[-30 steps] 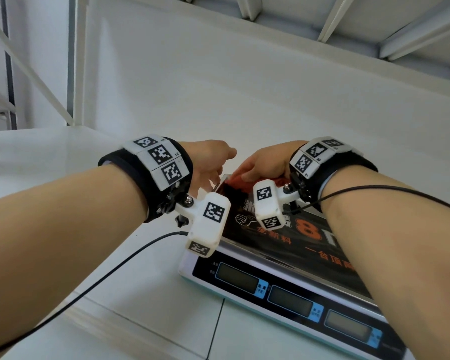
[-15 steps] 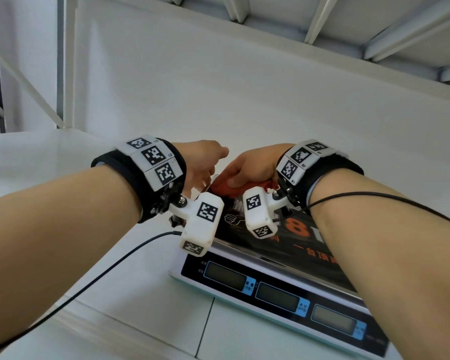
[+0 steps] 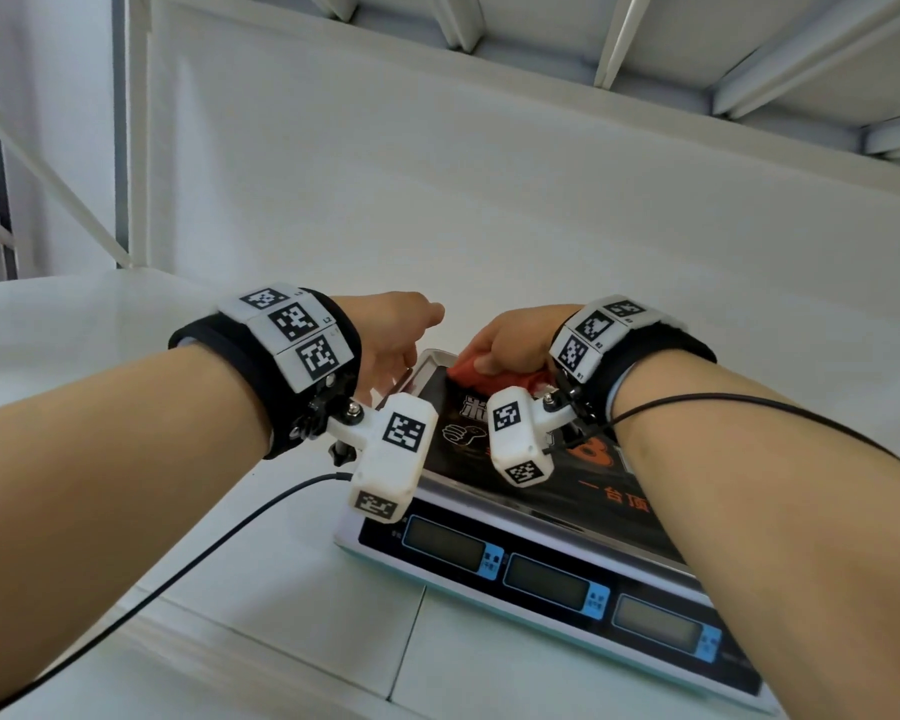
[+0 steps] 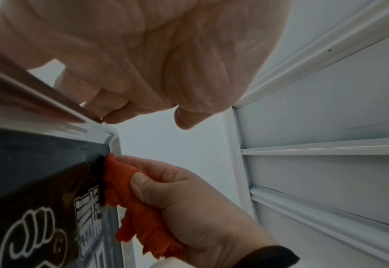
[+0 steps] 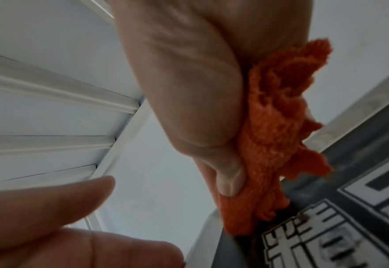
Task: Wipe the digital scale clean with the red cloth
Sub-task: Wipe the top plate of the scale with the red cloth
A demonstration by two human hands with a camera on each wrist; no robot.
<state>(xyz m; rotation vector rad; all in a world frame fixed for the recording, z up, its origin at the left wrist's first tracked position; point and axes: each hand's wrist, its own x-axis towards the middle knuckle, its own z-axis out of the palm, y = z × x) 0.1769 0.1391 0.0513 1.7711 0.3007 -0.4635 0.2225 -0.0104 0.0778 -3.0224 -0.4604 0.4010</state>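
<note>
The digital scale [image 3: 541, 579] lies on the white table, its steel platter [image 4: 39, 163] covered by a black printed sticker. My right hand [image 3: 510, 340] grips the bunched red cloth [image 3: 494, 379] and presses it on the platter near the far left corner. The left wrist view shows the cloth [image 4: 129, 195] against the sticker's edge, with the thumb on top of it. My left hand [image 3: 391, 330] is at the platter's far left rim, fingers [image 4: 110, 108] curled against that rim and the thumb apart. The right wrist view shows the cloth [image 5: 276, 127] squeezed in the fist.
The scale's front panel carries three dark displays [image 3: 546, 584] facing me. A white wall [image 3: 489, 200] rises behind the table, with shelf beams overhead. Black cables [image 3: 178, 563] run from both wrist cameras along my forearms.
My right hand has slid the cloth a little left toward the platter's far corner, and more of the cloth shows. The left hand stays at the rim.
</note>
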